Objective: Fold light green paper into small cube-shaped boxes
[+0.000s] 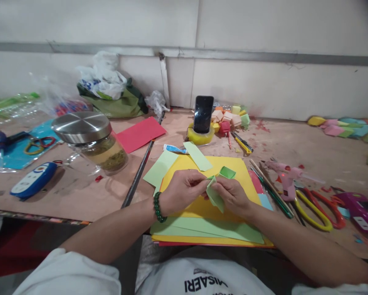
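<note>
Both hands meet over the yellow paper [233, 164] at the table's front edge. Between them is a folded piece of light green paper [215, 196], tilted. My left hand [187, 188], with a green bead bracelet [159, 208] at the wrist, pinches its upper left edge. The fingers of my right hand [233, 194] are closed on its right side. Just behind my right hand a small open green paper box [227, 172] shows, partly hidden. A light green strip [198, 156] and green sheets [202, 229] lie on the yellow paper.
A phone [203, 114] stands in a yellow tape roll [199, 135]. At right lie a pink glue gun [287, 176], scissors [316, 209] and a purple tool [357, 211]. On the left stand a lidded jar [105, 153] and a blue-white power strip [33, 180]. Folded paper pieces [230, 119] sit behind.
</note>
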`<control>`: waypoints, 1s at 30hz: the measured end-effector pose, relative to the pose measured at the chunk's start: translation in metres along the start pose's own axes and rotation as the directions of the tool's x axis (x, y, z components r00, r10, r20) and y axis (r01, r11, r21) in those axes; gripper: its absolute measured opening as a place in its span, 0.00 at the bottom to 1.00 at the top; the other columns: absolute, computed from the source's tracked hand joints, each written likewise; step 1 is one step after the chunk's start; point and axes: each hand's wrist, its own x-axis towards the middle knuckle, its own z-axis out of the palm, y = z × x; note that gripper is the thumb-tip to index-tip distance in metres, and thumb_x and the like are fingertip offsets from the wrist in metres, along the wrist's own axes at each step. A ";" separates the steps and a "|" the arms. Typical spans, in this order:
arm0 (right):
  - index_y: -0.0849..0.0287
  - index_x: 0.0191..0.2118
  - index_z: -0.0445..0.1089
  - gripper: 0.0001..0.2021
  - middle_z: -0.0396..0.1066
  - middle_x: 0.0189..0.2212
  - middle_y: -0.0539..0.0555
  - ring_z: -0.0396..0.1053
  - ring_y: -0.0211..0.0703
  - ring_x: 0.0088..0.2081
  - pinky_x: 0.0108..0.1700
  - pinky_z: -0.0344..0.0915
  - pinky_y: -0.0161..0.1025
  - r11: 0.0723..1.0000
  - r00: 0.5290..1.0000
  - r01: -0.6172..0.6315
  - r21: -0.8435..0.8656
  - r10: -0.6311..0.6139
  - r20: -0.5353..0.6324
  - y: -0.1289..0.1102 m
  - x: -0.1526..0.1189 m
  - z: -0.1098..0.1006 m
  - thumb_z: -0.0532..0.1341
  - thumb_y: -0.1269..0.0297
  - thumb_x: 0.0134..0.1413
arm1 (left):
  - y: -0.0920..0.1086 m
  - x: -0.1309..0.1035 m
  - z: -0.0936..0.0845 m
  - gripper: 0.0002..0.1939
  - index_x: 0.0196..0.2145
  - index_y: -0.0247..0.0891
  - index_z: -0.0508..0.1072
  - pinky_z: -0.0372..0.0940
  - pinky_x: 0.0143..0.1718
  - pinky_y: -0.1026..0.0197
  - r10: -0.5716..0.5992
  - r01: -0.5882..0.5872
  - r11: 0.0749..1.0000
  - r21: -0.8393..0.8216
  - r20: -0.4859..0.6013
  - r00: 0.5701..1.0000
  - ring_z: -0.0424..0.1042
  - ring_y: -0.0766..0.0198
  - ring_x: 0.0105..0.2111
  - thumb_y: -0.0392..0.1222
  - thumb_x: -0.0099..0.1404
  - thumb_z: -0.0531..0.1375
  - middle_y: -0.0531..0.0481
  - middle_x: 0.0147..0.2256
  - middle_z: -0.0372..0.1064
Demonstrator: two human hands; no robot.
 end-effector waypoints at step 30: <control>0.57 0.25 0.74 0.12 0.74 0.21 0.51 0.70 0.39 0.24 0.26 0.65 0.34 0.992 0.943 -0.116 -0.049 0.095 -0.319 -0.003 0.002 -0.004 0.64 0.55 0.51 | -0.008 0.001 0.004 0.07 0.29 0.34 0.80 0.72 0.33 0.66 -0.090 0.083 0.986 -0.148 -0.039 0.995 0.77 0.62 0.30 0.37 0.57 0.61 0.45 0.29 0.78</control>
